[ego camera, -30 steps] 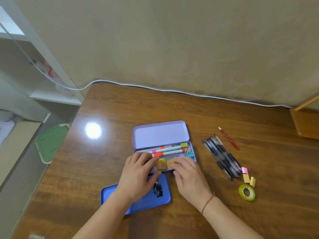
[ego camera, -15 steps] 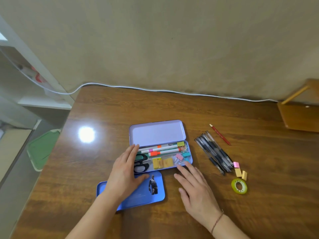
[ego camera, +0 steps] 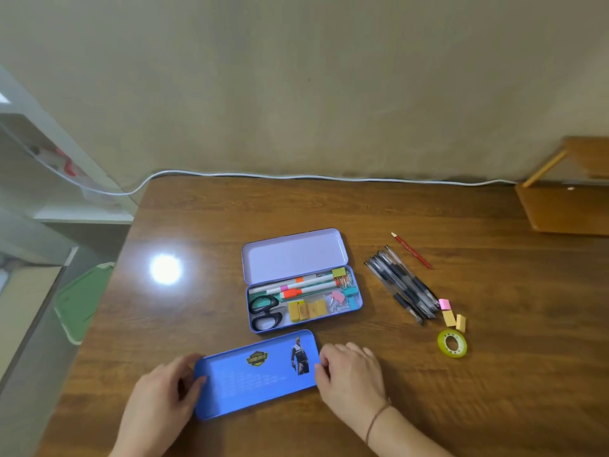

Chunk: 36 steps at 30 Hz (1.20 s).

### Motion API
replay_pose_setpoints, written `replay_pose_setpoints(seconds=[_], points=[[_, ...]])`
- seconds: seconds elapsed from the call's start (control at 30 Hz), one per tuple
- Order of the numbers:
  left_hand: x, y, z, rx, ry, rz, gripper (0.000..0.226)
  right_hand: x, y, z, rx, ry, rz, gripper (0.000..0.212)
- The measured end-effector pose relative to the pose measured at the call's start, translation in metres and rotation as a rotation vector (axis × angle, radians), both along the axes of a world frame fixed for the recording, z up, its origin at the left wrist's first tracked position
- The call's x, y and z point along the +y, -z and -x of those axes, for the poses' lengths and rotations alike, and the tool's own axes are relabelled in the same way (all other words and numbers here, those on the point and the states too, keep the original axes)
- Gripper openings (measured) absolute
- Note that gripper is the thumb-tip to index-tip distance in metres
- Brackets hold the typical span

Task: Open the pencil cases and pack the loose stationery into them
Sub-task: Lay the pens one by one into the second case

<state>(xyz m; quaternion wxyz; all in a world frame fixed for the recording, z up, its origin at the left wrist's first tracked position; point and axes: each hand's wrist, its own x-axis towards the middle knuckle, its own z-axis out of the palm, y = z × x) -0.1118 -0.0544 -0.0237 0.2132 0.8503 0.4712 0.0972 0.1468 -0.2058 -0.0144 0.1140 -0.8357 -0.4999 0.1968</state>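
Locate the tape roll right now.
Head view: the green tape roll lies flat on the table, right of the right hand, just below the loose erasers at the near end of the pen bundle.

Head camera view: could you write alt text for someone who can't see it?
A person's left hand and right hand grip the two ends of a closed blue pencil case on a wooden table. Behind it an open lilac case holds scissors, markers, clips and erasers. To the right lie loose pens, a red pencil, three erasers and a tape roll.
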Motion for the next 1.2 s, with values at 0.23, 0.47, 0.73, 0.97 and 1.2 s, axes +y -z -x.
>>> replay_pose_setpoints(seconds=[0.23,0.47,0.73,0.97,1.2], points=[[-0.063,0.016,-0.077,-0.126,-0.069,0.01,0.036,-0.078,0.001,-0.054,-0.122,0.219,0.034,0.028],[-0.094,0.012,-0.128,-0.089,-0.145,0.099,0.022,-0.082,-0.001,-0.115,-0.231,0.318,-0.109,0.004],[-0.103,-0.003,-0.14,0.06,-0.063,0.078,0.032,-0.033,0.007,-0.142,-0.484,0.201,0.02,0.02],[-0.097,-0.006,-0.145,0.068,0.033,0.059,0.03,-0.031,-0.006,-0.136,-0.44,0.241,-0.018,0.018],[-0.093,0.007,-0.147,-0.358,-0.016,0.135,0.042,-0.084,0.004,-0.105,0.051,0.253,-0.383,0.036]])
